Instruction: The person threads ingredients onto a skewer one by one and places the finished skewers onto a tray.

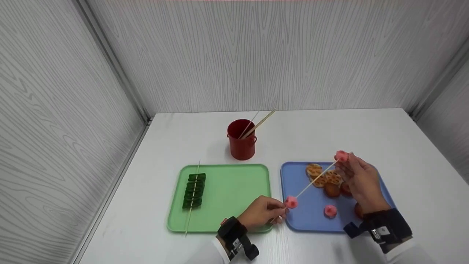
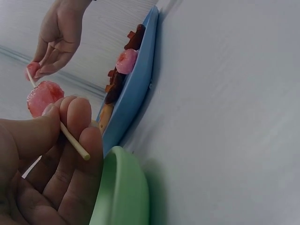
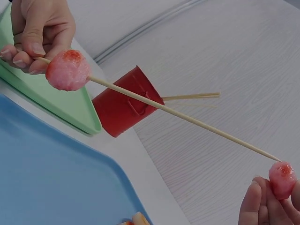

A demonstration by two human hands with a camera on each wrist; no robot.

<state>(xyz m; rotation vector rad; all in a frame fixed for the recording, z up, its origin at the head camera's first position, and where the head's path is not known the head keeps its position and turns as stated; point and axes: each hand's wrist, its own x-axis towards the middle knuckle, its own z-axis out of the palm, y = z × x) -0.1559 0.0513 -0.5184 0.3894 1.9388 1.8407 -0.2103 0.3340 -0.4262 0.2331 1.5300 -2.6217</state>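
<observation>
My left hand (image 1: 264, 212) pinches a thin wooden skewer (image 3: 178, 114) near its blunt end, over the gap between two trays. Just past those fingertips, a round pink ball (image 3: 68, 70) is threaded on the stick. The skewer slants up and away to my right hand (image 1: 361, 179), whose thumb and fingers hold a second pink ball (image 3: 282, 180). The skewer's pointed tip meets this ball at its surface in the right wrist view. Below, the blue tray (image 1: 293, 176) bears a loose pink ball (image 1: 330, 211), lotus-root slices (image 1: 314, 170) and round brown pieces (image 1: 332, 190).
On the left lies a green tray (image 1: 234, 183) with a finished-looking skewer of dark green folded pieces (image 1: 194, 190) across it. Behind the trays stands a red bucket (image 1: 242, 148) with several sticks (image 1: 262, 122) leaning in it. Pale walls enclose the white table (image 1: 183, 135).
</observation>
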